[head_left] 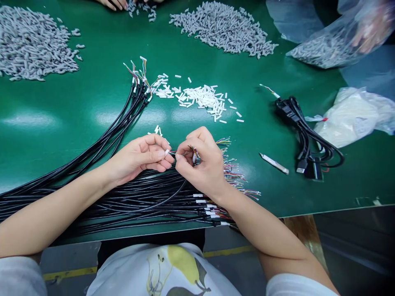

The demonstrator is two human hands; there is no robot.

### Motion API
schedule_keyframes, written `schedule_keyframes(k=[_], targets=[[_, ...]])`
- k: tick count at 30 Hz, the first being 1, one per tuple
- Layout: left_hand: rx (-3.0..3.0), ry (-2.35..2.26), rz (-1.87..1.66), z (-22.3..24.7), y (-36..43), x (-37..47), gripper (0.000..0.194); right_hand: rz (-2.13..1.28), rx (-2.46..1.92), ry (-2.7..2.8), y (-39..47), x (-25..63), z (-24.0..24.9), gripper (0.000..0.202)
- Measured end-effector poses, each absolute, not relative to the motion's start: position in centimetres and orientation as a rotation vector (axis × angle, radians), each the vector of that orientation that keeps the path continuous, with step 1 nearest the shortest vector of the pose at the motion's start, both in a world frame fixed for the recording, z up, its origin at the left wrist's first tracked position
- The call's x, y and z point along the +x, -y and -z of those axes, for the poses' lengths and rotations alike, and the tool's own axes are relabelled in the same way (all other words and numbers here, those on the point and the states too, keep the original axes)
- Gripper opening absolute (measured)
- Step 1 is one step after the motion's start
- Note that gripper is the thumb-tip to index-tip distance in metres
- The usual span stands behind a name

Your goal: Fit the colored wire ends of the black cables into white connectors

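Observation:
My left hand (145, 158) is closed in a pinch on a small white piece (167, 152), which looks like a plug housing or a sleeve. My right hand (202, 160) is closed on thin coloured wires (194, 156) at the end of a black cable (179, 190). One fine wire runs between the fingertips of both hands; whether it enters the white piece I cannot tell. Beneath my hands lies a bundle of black cables (132, 201), with coloured wire ends fanned out on the right. Loose white pieces (202, 96) are scattered beyond my hands.
More black cables (123, 113) with white-ended wires curve away on the left. Grey parts lie in a left heap (33, 45) and a far heap (222, 28). A white pen-like tool (274, 163), coiled cable (298, 119) and plastic bag (348, 117) lie right. Others' hands (114, 3) show at the back.

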State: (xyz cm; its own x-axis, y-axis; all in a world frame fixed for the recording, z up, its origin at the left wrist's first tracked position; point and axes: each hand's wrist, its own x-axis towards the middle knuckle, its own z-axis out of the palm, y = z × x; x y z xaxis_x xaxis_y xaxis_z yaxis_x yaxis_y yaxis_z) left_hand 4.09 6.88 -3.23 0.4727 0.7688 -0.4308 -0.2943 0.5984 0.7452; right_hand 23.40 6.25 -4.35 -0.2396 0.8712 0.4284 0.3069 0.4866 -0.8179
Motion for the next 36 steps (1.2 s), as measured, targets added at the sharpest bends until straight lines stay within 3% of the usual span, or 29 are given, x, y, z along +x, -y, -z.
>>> schedule_keyframes(k=[27,32,36], targets=[[0.903,-0.933,-0.77,3.4,-6.6,4.5,0.024,-0.922,-1.015,1.757,-6.6,23.5,4.6,0.012],[0.836,-0.938,-0.828,3.2,-6.9,4.2,0.021,-1.272,-1.047,1.592,-7.2,23.8,4.3,0.008],[0.801,-1.006,-0.885,3.3,-7.1,4.0,0.009,-1.589,-1.026,1.317,-7.8,23.9,4.7,0.022]])
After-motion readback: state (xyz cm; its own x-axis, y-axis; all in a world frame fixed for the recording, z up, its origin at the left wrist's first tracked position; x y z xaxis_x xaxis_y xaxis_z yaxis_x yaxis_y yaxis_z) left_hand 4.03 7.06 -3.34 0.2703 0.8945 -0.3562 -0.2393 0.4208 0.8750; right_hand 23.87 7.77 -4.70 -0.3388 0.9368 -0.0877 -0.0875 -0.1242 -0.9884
